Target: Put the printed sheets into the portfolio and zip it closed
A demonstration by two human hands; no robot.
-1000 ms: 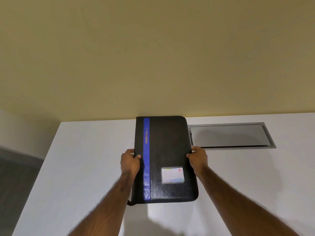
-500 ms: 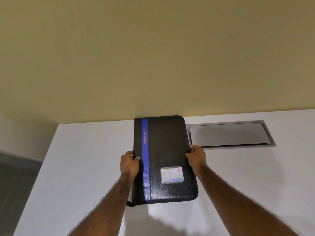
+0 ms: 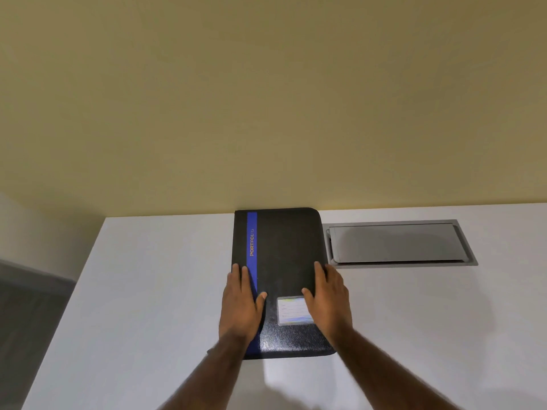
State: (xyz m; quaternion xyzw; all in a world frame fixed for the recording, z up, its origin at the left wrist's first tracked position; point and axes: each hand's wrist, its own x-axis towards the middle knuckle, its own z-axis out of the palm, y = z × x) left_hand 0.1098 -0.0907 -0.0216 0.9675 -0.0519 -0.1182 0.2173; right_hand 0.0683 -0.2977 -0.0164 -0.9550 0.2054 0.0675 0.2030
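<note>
A black portfolio point(image 3: 284, 250) with a blue stripe and the word PORTFOLIO lies closed and flat on the white table point(image 3: 148, 291), its far end against the wall. A clear card pocket point(image 3: 291, 310) sits on its cover. My left hand point(image 3: 241, 303) rests flat on the left side over the stripe, fingers straight. My right hand point(image 3: 328, 297) lies flat on the right side, partly covering the card pocket. No printed sheets are in view.
A grey metal cable hatch point(image 3: 396, 242) is set into the table just right of the portfolio. A yellow wall point(image 3: 266, 99) rises behind the table. The table's left edge drops to a dark floor point(image 3: 26, 315).
Both hands let go of the portfolio's side edges and now lie flat on its cover. The portfolio has hardly moved.
</note>
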